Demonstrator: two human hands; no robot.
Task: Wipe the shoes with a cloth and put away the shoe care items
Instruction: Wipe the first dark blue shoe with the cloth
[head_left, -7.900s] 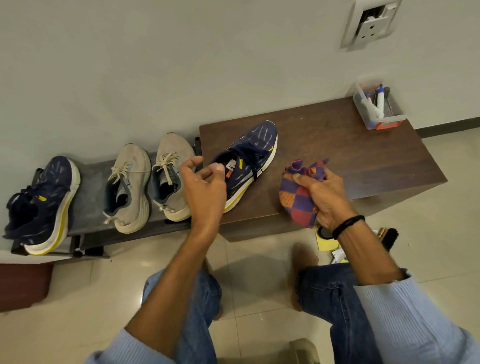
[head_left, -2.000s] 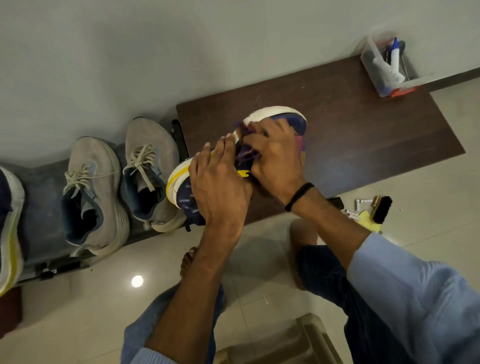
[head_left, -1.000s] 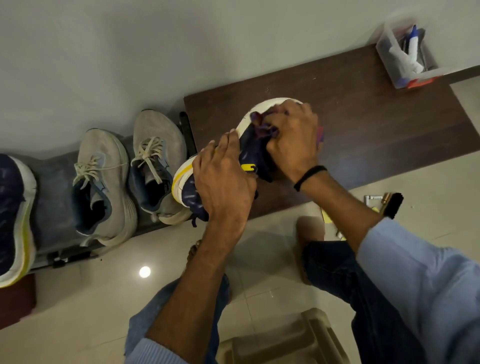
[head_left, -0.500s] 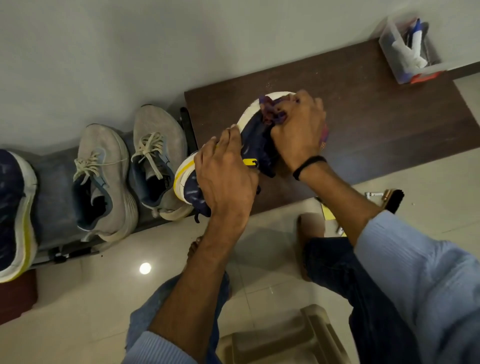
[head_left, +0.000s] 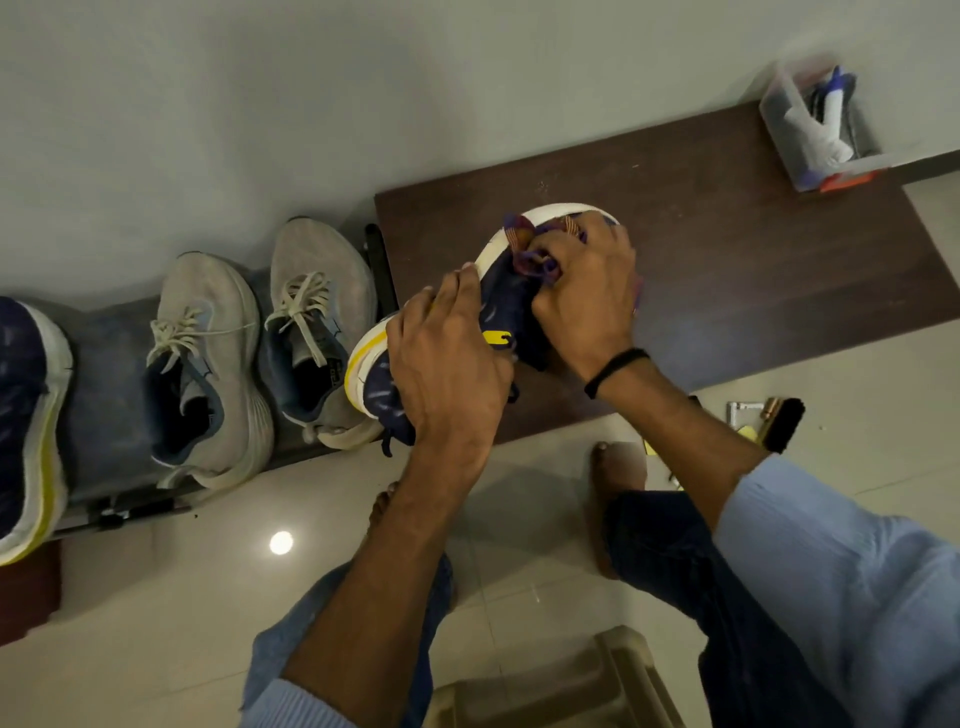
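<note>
A navy sneaker (head_left: 506, 306) with a white and yellow sole lies tilted on its side over the left end of the dark wooden bench (head_left: 727, 249). My left hand (head_left: 447, 369) grips its heel part from above. My right hand (head_left: 587, 296) holds a bunched checkered cloth (head_left: 524, 249) and presses it against the sneaker's toe part. Most of the cloth is hidden under my fingers.
Two beige sneakers (head_left: 208, 364) (head_left: 317, 322) and another navy sneaker (head_left: 26, 426) sit on a low grey rack at left. A clear box (head_left: 815, 135) with shoe care items stands at the bench's far right corner. A brush (head_left: 782, 423) and small items lie on the floor. A beige stool (head_left: 561, 686) is below.
My right hand with the cloth has slid along the navy sneaker from its middle toward the toe. My left hand keeps its grip on the heel.
</note>
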